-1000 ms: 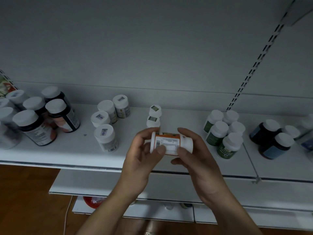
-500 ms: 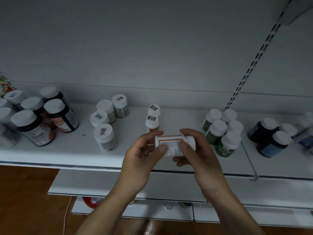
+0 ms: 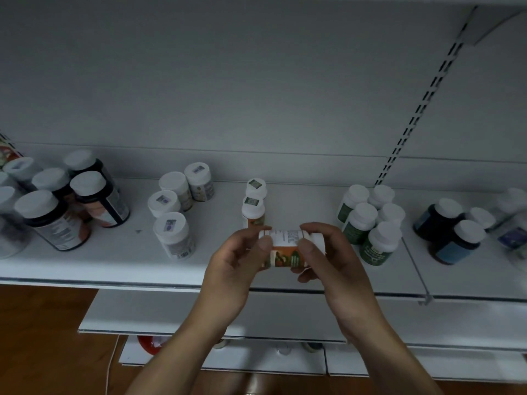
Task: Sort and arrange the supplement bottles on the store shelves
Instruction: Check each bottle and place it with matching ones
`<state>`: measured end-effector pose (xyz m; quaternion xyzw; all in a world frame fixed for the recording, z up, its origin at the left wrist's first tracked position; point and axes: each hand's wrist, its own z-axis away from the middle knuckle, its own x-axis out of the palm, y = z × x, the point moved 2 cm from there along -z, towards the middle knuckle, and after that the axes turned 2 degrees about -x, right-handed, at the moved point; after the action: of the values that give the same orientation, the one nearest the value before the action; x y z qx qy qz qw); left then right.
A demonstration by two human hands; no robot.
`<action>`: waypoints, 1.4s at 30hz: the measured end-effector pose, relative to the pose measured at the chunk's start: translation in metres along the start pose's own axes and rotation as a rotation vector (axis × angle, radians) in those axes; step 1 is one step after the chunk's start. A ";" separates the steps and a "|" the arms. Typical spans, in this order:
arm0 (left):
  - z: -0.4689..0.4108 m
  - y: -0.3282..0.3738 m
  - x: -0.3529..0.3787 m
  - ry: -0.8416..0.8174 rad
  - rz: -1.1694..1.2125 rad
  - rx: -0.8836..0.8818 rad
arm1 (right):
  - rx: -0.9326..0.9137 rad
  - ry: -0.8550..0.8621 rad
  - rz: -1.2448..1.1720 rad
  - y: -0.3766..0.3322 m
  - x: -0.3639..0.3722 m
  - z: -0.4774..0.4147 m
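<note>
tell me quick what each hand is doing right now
Left hand: closed on the orange bottle, held sideways above the shelf.
Right hand: closed on the same bottle, at its cap end.

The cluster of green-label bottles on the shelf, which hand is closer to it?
Right. The right hand sits just left of the green-label bottles; the left hand is farther left, across the held bottle.

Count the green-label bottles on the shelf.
5, clustered right of the hands: front, middle left, middle right, back left, back right. The two rear right ones show mostly caps, so their labels are assumed; more could be hidden.
</note>
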<state>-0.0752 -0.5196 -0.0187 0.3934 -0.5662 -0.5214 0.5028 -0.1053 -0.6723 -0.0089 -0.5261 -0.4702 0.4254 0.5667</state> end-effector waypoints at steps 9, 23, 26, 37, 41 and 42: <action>0.003 0.001 0.001 -0.038 0.044 0.027 | 0.027 -0.005 -0.012 0.002 -0.001 0.002; 0.002 0.000 0.001 0.005 0.033 0.031 | 0.026 0.021 -0.077 0.001 -0.001 0.000; 0.005 0.001 -0.001 -0.065 0.020 0.064 | 0.043 0.039 -0.094 0.003 -0.001 0.000; 0.005 -0.001 -0.006 -0.023 -0.038 0.012 | 0.003 0.121 -0.055 0.004 -0.005 -0.002; 0.005 -0.002 -0.007 -0.074 -0.011 0.057 | 0.016 0.133 -0.054 0.005 -0.005 -0.002; 0.005 -0.002 -0.006 -0.044 0.002 0.043 | 0.012 0.133 -0.052 0.005 -0.005 -0.001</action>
<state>-0.0787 -0.5135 -0.0209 0.3918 -0.5887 -0.5171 0.4822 -0.1049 -0.6769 -0.0144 -0.5373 -0.4424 0.3774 0.6109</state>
